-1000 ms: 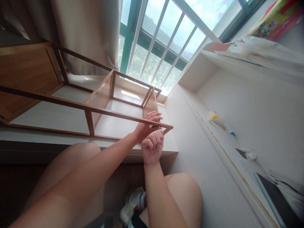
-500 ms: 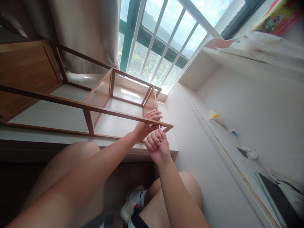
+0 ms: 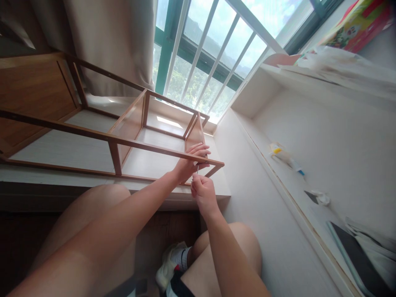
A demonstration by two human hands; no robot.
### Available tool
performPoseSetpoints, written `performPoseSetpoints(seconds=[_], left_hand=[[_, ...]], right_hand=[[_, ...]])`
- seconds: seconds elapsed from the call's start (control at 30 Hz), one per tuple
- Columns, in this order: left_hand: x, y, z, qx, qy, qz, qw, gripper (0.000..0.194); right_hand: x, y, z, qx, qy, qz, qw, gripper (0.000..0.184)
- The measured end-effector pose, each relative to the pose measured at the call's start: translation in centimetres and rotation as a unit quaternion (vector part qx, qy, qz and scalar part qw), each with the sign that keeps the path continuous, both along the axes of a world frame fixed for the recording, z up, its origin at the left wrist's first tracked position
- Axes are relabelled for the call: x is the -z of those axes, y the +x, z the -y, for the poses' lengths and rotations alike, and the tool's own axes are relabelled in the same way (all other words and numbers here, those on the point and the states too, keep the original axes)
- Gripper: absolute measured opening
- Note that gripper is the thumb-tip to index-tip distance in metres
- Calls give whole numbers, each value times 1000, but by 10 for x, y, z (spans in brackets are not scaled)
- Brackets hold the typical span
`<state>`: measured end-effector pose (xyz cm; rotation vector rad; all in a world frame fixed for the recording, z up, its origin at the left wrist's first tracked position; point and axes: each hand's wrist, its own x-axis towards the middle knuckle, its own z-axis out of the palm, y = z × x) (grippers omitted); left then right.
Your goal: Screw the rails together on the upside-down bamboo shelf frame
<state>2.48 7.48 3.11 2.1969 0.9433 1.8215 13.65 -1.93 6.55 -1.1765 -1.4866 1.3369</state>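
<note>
A brown wooden shelf frame (image 3: 167, 151) lies on its side on a white ledge, its long rails running across from the left. At its right end my left hand (image 3: 188, 160) reaches under the front rail, fingers over the edge of the end panel (image 3: 194, 133), gripping it near the corner. Just below, my right hand (image 3: 204, 192) is closed in a pinch on a thin, light metal rod that looks like a hex key (image 3: 198, 168). Its tip points up toward the rail by my left fingers; where it meets the wood is hidden.
A white side wall (image 3: 247, 181) rises close on the right, with a shelf holding a dark tablet-like device (image 3: 355, 255) and a small plastic packet (image 3: 286, 158). Behind the frame are a curtain (image 3: 114, 45) and a barred window (image 3: 213, 53). My knees are below.
My right hand has turned and shifted a little left, swinging the thin rod with it. My left hand stays on the end of the frame. The view has moved slightly.
</note>
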Motion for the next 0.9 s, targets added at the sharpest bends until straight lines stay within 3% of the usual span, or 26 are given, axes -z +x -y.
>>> performPoseSetpoints(seconds=[0.07, 0.13, 0.27, 0.53, 0.9], left_hand=[[-1, 0, 1, 1, -8, -3, 1000, 37], [-2, -1, 1, 3, -14, -4, 1000, 35], [-3, -2, 2, 8, -13, -4, 1000, 33], [-4, -2, 0, 17, -26, 4, 1000, 31], [-7, -1, 1, 17, -22, 12, 1000, 30]], right_hand=[[-11, 11, -10, 23, 93, 174, 980, 48], [-25, 21, -17, 28, 146, 303, 941, 46], [-50, 28, -20, 26, 180, 448, 875, 43], [-68, 30, -20, 8, 167, 556, 814, 46], [-72, 31, -26, -23, 160, 618, 770, 43]])
